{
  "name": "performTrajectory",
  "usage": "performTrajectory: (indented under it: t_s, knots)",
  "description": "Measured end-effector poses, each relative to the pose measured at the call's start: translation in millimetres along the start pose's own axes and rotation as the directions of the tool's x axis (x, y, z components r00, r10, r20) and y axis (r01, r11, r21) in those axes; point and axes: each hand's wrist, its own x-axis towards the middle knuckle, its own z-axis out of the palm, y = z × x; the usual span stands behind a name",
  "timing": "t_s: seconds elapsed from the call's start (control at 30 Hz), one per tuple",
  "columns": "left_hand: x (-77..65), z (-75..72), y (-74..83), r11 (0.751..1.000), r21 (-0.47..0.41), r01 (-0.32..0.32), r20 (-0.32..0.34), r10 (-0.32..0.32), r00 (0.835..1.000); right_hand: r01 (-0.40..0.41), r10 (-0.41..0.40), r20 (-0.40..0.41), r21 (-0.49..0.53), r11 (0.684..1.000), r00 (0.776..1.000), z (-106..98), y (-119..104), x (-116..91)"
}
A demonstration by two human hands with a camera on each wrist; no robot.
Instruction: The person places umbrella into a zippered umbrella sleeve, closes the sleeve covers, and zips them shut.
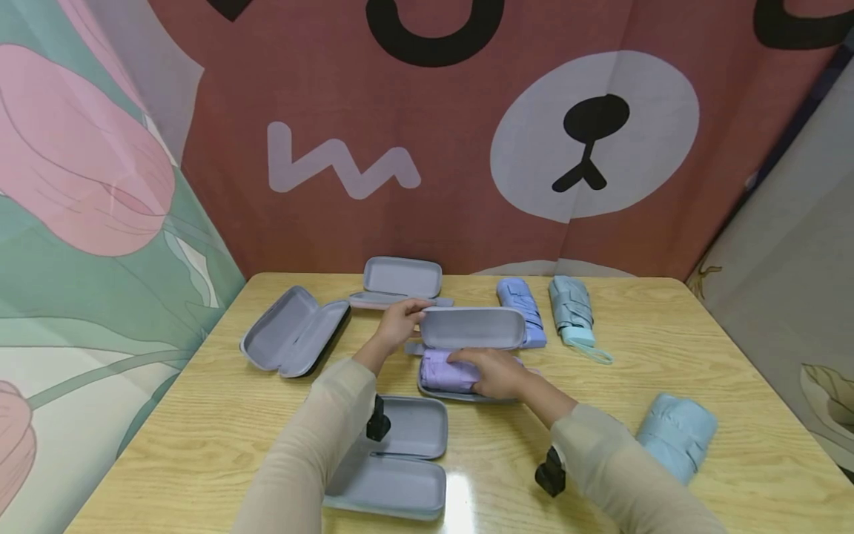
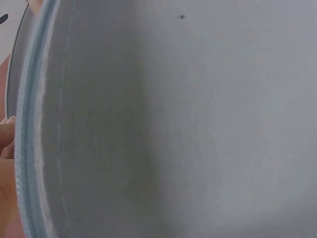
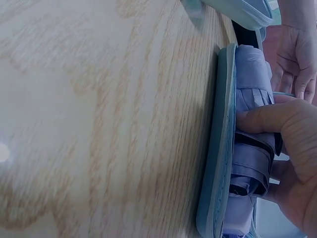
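Wood-grain worktop (image 1: 193,445), w/ the nearest open gray case (image 1: 394,486) pt.-hidden by my L sleeve (image 1: 327,423); the ctr. case (image 1: 460,397) stands lid-up. A lt.-blue umbrella (image 1: 677,434) is pt.-lost behind my R sleeve (image 1: 627,467). The purple umbrella (image 1: 445,371) lies in the ctr. case, clamped in my R grip (image 1: 492,372), which blocks pt. of it. My L grip (image 1: 398,326) touches the lid's (image 1: 474,328) L corner; can't tell if it's pinching.

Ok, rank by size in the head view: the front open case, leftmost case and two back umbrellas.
1. Front case, though nearest the camera
2. Leftmost case
3. Blue umbrella and teal umbrella: too alike to rank, the blue partly hidden
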Motion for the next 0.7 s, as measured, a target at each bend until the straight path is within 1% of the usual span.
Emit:
performTrajectory:
  t_s: [0.1,0.17,0.2,0.3,0.47,0.57,0.6,0.63,0.7]
  knots:
    - [0.5,0.5,-0.3,1.0,0.006,-0.001,0.003,0.001,1.0,-0.004,0.004,0.008,0.005,1.0,1.0,0,1,1]
    - [5.9,1.2,-7.2,1.0,0.009,-0.007,-0.008,0.007,1.0,-0.007,0.007,0.011,0.014,1.0,1.0,0,1,2]
    - [6.3,1.4,-7.4,1.0,0.013,-0.007,-0.012,0.007,1.0,-0.008,0.007,0.013,0.02,1.0,1.0,0,2,2]
    - [6.3,0.8,-7.8,1.0,-0.008,-0.01,-0.005,0.01,1.0,-0.006,0.005,0.014,0.041,0.999,1.0,0,4,3]
    - [6.2,0.0,-6.5,0.999,-0.035,0.004,0.026,-0.003,1.0,-0.004,0.004,-0.006,0.115,0.993,1.0,2,10,2]
    - [8.2,1.1,-8.2,1.0,-0.013,0.008,0.042,-0.007,0.999,-0.021,0.024,-0.017,0.151,0.988,1.0,4,14,-2]
    - [9.0,1.2,-9.5,1.0,-0.013,0.003,0.054,-0.003,0.999,-0.028,0.031,-0.019,0.164,0.986,0.999,4,16,-4]
    - [16.2,0.6,-19.5,0.999,-0.029,-0.034,0.077,0.036,0.996,-0.036,0.04,-0.019,0.174,0.984,0.999,5,17,-5]
    - [17.0,1.1,-21.7,0.999,-0.033,-0.03,0.103,0.033,0.994,-0.049,0.053,-0.019,0.182,0.982,0.998,5,19,-9]
